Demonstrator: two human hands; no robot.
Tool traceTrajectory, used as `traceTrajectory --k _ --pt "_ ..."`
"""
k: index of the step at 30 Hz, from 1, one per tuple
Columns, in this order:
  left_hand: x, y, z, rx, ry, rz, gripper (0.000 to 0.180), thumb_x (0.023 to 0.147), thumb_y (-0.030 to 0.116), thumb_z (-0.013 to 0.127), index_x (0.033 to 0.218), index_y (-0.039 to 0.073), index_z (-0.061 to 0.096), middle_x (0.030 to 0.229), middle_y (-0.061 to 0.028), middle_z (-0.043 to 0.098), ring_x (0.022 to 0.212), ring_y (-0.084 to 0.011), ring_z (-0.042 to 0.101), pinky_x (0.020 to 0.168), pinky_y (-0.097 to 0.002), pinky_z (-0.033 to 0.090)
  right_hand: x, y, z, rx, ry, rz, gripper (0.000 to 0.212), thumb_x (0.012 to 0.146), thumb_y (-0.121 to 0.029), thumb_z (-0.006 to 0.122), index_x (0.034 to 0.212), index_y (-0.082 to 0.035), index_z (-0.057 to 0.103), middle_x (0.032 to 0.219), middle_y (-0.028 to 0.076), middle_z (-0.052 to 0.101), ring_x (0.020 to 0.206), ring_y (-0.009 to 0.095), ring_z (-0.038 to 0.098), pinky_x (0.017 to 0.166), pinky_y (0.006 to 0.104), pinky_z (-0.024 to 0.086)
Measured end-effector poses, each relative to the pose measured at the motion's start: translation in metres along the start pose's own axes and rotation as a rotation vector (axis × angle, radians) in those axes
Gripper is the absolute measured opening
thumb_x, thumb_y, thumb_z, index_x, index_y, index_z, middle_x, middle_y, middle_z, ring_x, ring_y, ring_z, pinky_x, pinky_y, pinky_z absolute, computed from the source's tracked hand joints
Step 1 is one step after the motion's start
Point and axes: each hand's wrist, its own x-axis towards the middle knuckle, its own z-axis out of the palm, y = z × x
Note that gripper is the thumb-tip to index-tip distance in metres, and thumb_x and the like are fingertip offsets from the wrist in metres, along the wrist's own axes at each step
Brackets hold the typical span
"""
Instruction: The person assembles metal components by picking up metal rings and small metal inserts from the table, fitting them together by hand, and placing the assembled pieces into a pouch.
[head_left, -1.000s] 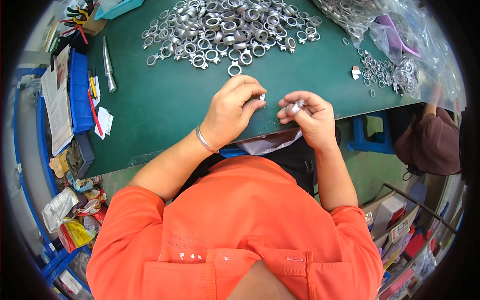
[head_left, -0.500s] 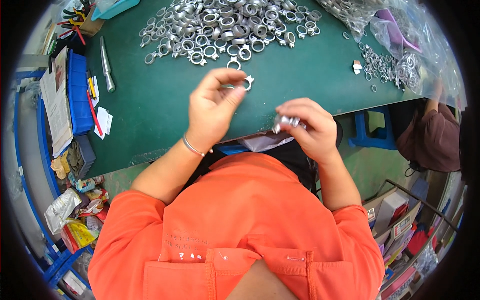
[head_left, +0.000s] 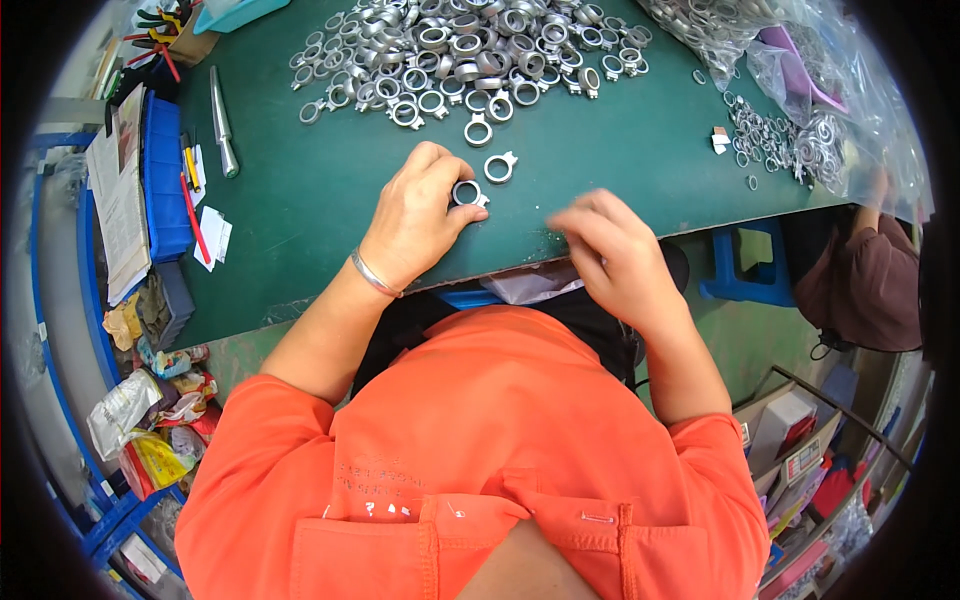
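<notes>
My left hand (head_left: pixel 415 218) rests low over the green table and pinches a silver metal ring (head_left: pixel 467 195) with a small lug on one side between thumb and fingers. Just beyond it, a similar lugged ring (head_left: pixel 500 168) lies loose on the tabletop. Farther back, another ring (head_left: pixel 478 130) sits at the near edge of a large heap of such rings (head_left: pixel 465 60). Over the table's front edge, my right hand (head_left: pixel 620 250) is raised with its fingers curled in. Its fingertips are blurred, and whether anything is inside them is hidden.
A tapered metal rod (head_left: pixel 222 125) and a blue bin (head_left: pixel 163 180) with pens stand at left. Smaller rings (head_left: pixel 765 140), plastic bags and a purple scoop (head_left: pixel 800 70) occupy the right. Beyond a blue stool (head_left: pixel 745 270), another person (head_left: pixel 865 280) sits.
My left hand has drawn back toward me and now pinches a ring, while another lies flat beyond it. The silver piece seen in my right hand no longer shows there.
</notes>
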Motion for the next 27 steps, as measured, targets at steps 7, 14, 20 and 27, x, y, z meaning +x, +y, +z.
traceTrajectory --k 7,14,20,27 --pt "-0.002 0.012 0.004 -0.494 -0.04 -0.365 0.034 0.073 -0.007 0.075 0.101 0.001 0.057 0.087 -0.0043 0.063 0.078 -0.0085 0.062 0.069 -0.0214 0.052 0.045 0.0 0.035 -0.252 -0.015 0.118 0.015 0.08 -0.015 0.069 0.091 -0.006 0.063 0.091 0.012 0.056 0.088 0.032 0.058 0.071 0.0423 0.05" --pt "-0.011 0.009 0.009 -0.657 0.097 -0.059 0.017 0.074 -0.008 0.072 0.086 0.001 0.064 0.087 -0.0054 0.065 0.079 -0.0126 0.063 0.072 -0.0247 0.053 0.03 0.013 0.014 0.44 -0.107 0.297 0.014 0.08 0.006 0.065 0.091 -0.001 0.06 0.101 0.01 0.059 0.092 0.019 0.061 0.078 0.0289 0.052" --pt "-0.017 0.027 0.015 -0.453 0.097 0.355 0.017 0.067 -0.005 0.077 0.076 0.003 0.065 0.083 -0.0071 0.066 0.083 -0.0212 0.065 0.072 -0.0306 0.054 0.003 0.018 0.008 1.171 -0.121 0.156 0.032 0.08 0.019 0.056 0.107 0.003 0.058 0.118 0.014 0.054 0.107 0.02 0.058 0.093 0.0332 0.05" --pt "-0.021 0.031 0.024 -0.722 -0.085 0.108 0.035 0.072 -0.007 0.077 0.1 0.0 0.056 0.104 -0.0091 0.05 0.084 -0.0145 0.06 0.074 -0.0272 0.053 -0.014 0.014 0.009 1.12 -0.139 0.327 0.042 0.084 0.009 0.062 0.125 0.005 0.054 0.114 0.012 0.059 0.099 0.018 0.062 0.084 0.0289 0.054"
